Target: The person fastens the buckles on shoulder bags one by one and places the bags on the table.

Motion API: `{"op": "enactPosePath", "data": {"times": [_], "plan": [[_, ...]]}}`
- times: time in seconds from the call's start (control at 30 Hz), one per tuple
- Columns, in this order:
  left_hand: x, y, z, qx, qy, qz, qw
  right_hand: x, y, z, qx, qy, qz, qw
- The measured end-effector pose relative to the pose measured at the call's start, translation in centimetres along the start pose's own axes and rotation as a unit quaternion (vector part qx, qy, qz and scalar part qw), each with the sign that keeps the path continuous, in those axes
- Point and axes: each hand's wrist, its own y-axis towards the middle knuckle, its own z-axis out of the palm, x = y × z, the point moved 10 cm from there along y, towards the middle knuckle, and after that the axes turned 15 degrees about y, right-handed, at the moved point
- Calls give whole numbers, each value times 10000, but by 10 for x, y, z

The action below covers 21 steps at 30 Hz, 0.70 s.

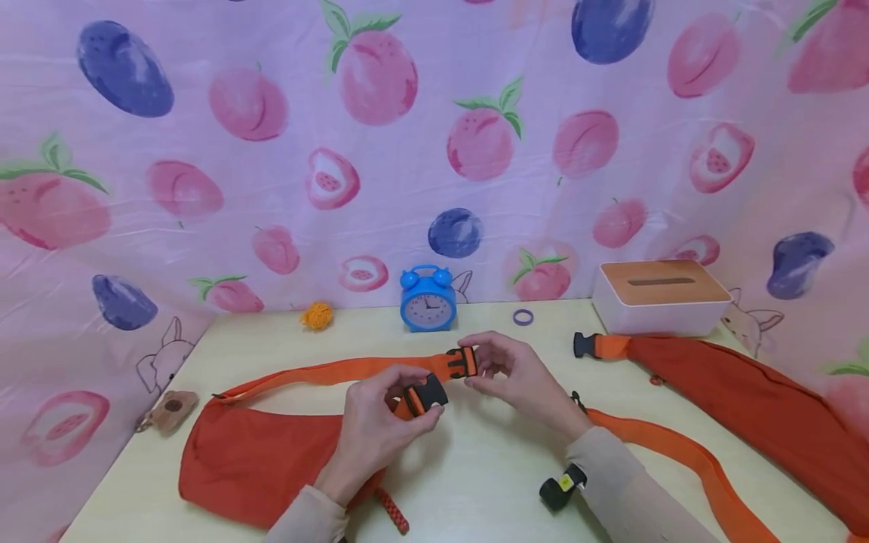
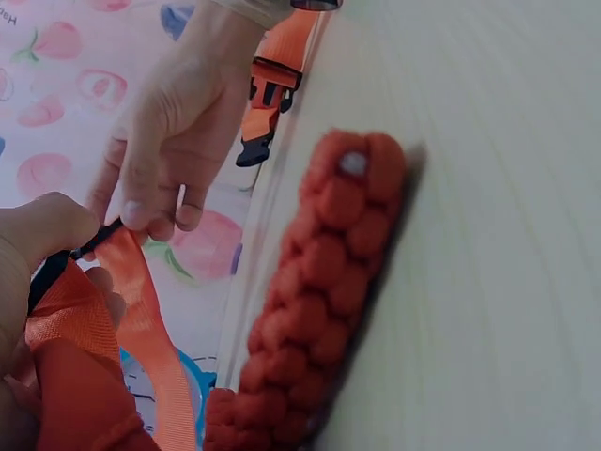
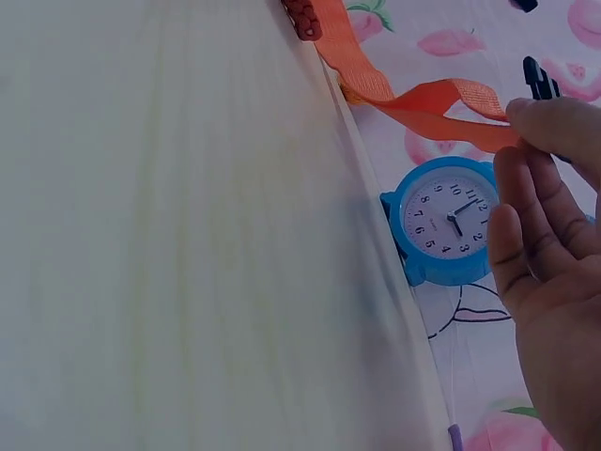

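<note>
An orange-red waist bag [image 1: 265, 460] lies at the left, its orange strap [image 1: 339, 369] looping behind it. My left hand [image 1: 373, 422] pinches the black buckle socket [image 1: 431, 391] between thumb and fingers. Opposite it, my right hand [image 1: 519, 377] pinches the strap end at the pronged buckle half [image 1: 462, 363]; the prongs [image 3: 535, 77] show past the thumb in the right wrist view. The two buckle halves are apart, the socket lower and nearer to me. A red braided zip pull [image 2: 310, 291] hangs from the bag, large in the left wrist view.
A second red waist bag [image 1: 753, 415] with its orange strap [image 1: 665, 436] lies at the right. Along the back stand a blue alarm clock [image 1: 428, 308] and a tissue box [image 1: 661, 298], with a purple ring [image 1: 523, 317] and an orange ball [image 1: 317, 316]. A small brown toy [image 1: 171, 411] sits left.
</note>
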Motion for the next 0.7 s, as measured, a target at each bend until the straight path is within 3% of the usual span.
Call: {"op": "enactPosePath", "data": {"times": [0.7], "plan": [[9, 0, 2, -105, 48, -156, 9998, 8, -1, 17, 704, 192, 20, 9973]]}}
